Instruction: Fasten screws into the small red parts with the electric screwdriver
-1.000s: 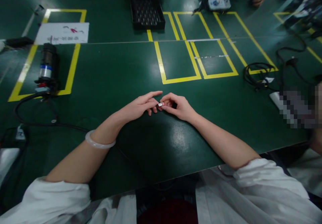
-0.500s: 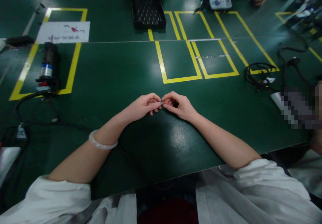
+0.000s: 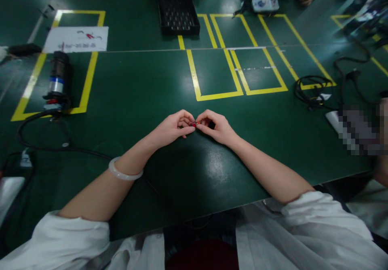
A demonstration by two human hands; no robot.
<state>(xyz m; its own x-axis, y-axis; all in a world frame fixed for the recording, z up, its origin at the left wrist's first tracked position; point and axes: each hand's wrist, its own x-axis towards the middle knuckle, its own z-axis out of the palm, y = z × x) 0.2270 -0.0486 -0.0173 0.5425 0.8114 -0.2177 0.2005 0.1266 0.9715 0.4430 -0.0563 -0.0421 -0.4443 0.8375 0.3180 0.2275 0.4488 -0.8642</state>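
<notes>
- Left hand (image 3: 170, 131) and right hand (image 3: 218, 130): fingertips pinching a small red part (image 3: 194, 124) between them.
- Green table (image 3: 139, 84) beneath.
- Black tray (image 3: 181, 31) beyond, at twelve o'clock.

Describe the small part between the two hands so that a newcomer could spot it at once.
On the green table, look near the middle of the picture, where the camera wearer's left hand and right hand meet. Pinched there is a tiny part showing red and orange. Unlike the much larger black tray farther off, it is held between those two hands.
</notes>
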